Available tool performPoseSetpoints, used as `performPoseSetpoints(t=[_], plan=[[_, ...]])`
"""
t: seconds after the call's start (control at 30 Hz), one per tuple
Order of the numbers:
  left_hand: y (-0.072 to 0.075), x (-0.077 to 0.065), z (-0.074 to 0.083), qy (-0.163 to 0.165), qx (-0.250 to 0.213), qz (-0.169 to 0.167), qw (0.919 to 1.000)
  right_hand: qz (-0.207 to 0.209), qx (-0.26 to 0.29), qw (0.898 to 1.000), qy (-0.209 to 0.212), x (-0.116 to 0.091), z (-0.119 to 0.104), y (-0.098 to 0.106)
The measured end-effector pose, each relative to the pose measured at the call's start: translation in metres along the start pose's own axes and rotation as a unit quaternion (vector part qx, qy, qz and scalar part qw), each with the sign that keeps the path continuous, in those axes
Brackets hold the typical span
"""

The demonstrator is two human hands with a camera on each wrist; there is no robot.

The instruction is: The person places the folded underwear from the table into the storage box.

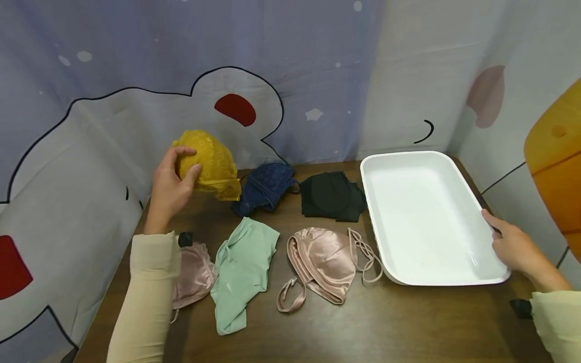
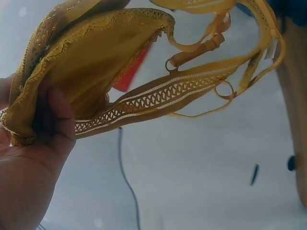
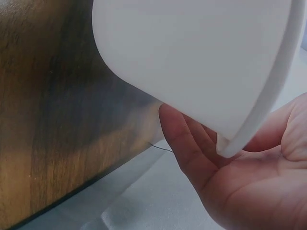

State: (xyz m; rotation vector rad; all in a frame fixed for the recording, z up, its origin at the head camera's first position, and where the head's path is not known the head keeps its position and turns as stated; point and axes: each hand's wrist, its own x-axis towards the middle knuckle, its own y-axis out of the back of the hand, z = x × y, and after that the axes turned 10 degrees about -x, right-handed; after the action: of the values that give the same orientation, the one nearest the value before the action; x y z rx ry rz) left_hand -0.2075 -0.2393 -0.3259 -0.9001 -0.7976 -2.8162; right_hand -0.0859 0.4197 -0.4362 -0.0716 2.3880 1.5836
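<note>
My left hand holds up a yellow lace bra at the table's far left, thumb and fingers pinching one cup. In the left wrist view the bra's openwork band and thin straps with rings hang out to the right of the hand. At the right end of the table, my right hand grips the side rim of a white tray. From the right wrist, the fingers show under the tray's edge, with the thumb on the other side of the rim.
A navy lace bra and a folded black garment lie along the back. Nearer are a pink bra, partly behind the left arm, a mint-green garment and a champagne satin garment with loose straps. A printed curtain hangs behind.
</note>
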Motion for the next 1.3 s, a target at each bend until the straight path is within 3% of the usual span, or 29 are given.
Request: performPoseSetpoints(t=[0.1, 0.3, 0.43, 0.87, 1.13, 1.3], plan=[[-0.006, 0.003, 0.015, -0.026, -0.010, 0.001, 0.9996, 0.001, 0.003, 1.000, 0.001, 0.001, 0.001, -0.001], [-0.019, 0.004, 0.065, -0.065, -0.056, 0.001, 0.9963, 0.005, 0.002, 1.000, 0.005, 0.000, -0.001, -0.001], [-0.029, 0.005, 0.080, -0.070, -0.089, 0.000, 0.9936, 0.012, -0.001, 1.000, 0.013, -0.003, -0.001, -0.001], [-0.065, 0.008, 0.097, -0.095, -0.175, -0.007, 0.9800, 0.010, 0.005, 1.000, 0.013, -0.005, -0.002, -0.002], [-0.092, 0.014, 0.077, -0.123, -0.196, -0.028, 0.9724, 0.020, -0.001, 1.000, 0.019, -0.004, -0.003, -0.004], [-0.106, 0.016, 0.077, -0.140, -0.199, -0.037, 0.9692, 0.025, 0.000, 1.000, 0.019, -0.005, -0.004, -0.006]])
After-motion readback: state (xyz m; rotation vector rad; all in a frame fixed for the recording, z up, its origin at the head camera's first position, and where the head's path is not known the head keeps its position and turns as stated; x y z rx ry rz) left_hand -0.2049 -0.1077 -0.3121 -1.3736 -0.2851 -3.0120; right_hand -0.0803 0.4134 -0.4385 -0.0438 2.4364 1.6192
